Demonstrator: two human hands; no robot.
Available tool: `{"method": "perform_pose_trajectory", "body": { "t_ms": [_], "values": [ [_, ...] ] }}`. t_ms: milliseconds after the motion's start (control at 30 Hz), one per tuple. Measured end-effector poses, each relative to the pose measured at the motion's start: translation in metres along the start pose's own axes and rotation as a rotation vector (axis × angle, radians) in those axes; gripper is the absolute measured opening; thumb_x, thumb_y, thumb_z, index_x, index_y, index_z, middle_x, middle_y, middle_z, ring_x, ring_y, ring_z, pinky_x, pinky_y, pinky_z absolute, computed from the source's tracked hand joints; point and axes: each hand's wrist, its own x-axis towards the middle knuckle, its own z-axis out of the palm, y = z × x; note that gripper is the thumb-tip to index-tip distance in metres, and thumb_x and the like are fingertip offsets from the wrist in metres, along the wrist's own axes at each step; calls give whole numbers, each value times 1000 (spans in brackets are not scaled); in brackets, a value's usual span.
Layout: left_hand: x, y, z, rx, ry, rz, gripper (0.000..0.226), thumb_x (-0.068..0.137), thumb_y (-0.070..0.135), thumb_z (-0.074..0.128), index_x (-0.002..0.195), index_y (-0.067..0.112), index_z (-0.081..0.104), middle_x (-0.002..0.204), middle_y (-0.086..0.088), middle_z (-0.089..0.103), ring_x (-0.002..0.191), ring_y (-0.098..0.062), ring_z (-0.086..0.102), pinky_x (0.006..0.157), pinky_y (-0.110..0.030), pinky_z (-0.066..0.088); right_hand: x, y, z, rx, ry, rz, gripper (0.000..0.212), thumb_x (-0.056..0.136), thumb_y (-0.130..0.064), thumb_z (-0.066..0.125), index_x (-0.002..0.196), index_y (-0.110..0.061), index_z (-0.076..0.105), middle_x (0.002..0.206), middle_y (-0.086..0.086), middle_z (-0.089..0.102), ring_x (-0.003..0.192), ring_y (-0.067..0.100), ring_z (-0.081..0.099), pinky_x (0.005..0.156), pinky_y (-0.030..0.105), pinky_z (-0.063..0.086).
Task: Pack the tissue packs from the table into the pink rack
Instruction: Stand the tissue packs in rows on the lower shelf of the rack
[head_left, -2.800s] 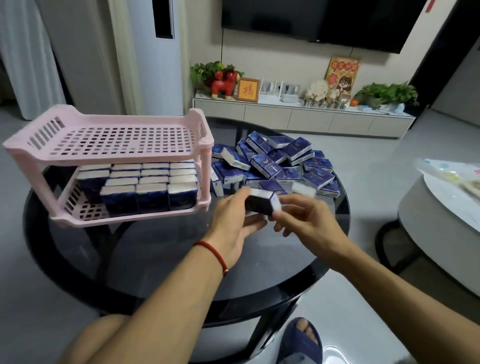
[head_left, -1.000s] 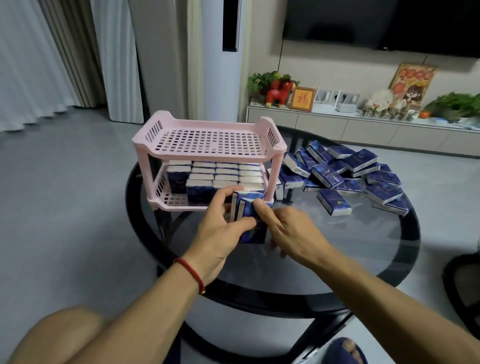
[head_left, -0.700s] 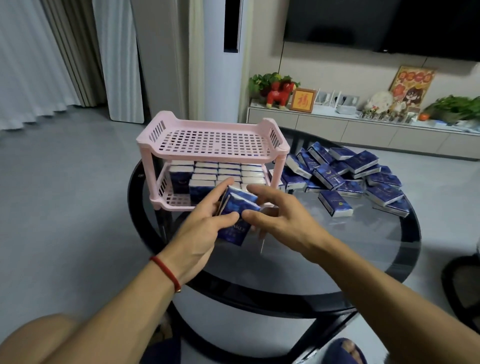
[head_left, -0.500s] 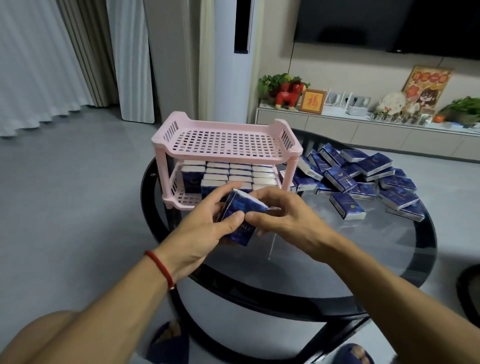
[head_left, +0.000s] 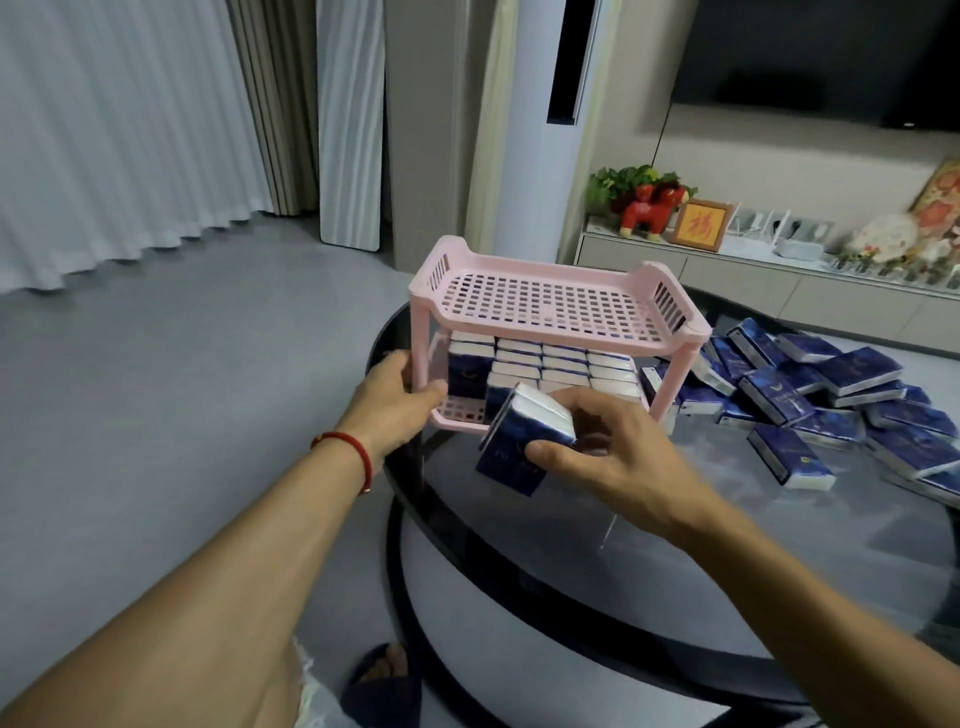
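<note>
Pink rack, both shelves a grid of small square holes, end walls slotted. Packs deep blue with white ends; the one in the right hand shows faint pale lettering. Heap on the table the same blue and white, some with a small gold crescent. Table glossy black glass. Thin red cord on the left wrist. Floor plain grey; curtains white, vertically pleated

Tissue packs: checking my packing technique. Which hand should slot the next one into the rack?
Right hand: it already grips packs before the rack's lower shelf. The left hand holds the rack's post.
</note>
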Motion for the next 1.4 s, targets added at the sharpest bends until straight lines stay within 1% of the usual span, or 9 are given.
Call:
{"method": "perform_pose_trajectory", "body": {
  "t_ms": [167,367,500,633,800,933,1100,1267,1400],
  "values": [
    [14,-8,5,-38,110,50,16,97,32,61,108,25,70,107,-2,75,98,-27,71,91,-48,59,40,-17,16,-267,29,-116,35,87,-42,77,117,-31,64,105,-19,69,94,0,65,81,25,57],
    [9,2,6,-49,186,97,15,104,29,58,104,18,68,104,-4,73,95,-28,69,85,-48,61,80,-10,34,-448,73,-180,52,94,-34,71,140,-19,53,135,0,62,121,17,54,94,27,40],
    [6,2,5,-44,183,104,15,103,27,58,105,16,68,100,-5,71,91,-28,69,82,-49,62,99,-5,42,-577,53,-132,53,95,-32,68,142,-17,50,141,9,59,128,31,52,107,43,42],
    [3,6,4,-55,169,90,16,104,27,58,111,16,67,104,-3,70,95,-25,68,86,-47,61,115,-5,43,-740,26,-14,56,96,-37,62,146,-23,42,154,10,45,139,36,41,115,53,35],
    [4,10,7,-68,200,101,17,103,28,58,111,16,68,102,-3,70,93,-24,67,85,-49,62,117,-8,53,-957,66,65,55,93,-42,60,143,-20,48,148,12,47,138,35,39,114,51,33],
    [6,11,8,-83,213,89,17,104,29,58,111,17,66,103,-3,69,93,-24,67,85,-49,62,105,-12,56,-928,129,13,61,90,-39,65,143,-18,45,147,11,47,139,34,41,112,53,34],
    [7,11,8,-92,218,91,17,104,29,57,111,17,65,104,-3,69,94,-26,68,84,-50,62,85,-5,49,-883,48,-279,26,92,-38,55,116,-30,62,146,4,45,136,27,38,110,51,32],
    [6,12,10,-86,213,114,17,105,29,55,111,18,65,103,-4,69,93,-27,68,83,-51,62,84,4,48,-1006,-40,-259,51,100,-53,27,105,-39,76,161,-5,35,150,18,26,119,57,18],
    [6,11,8,-93,182,101,16,106,29,53,112,19,64,105,-5,68,95,-26,68,83,-51,62,86,5,52,-1046,-12,-235,54,100,-56,24,104,-41,76,160,-6,34,150,20,28,121,62,11]
  ]
}}
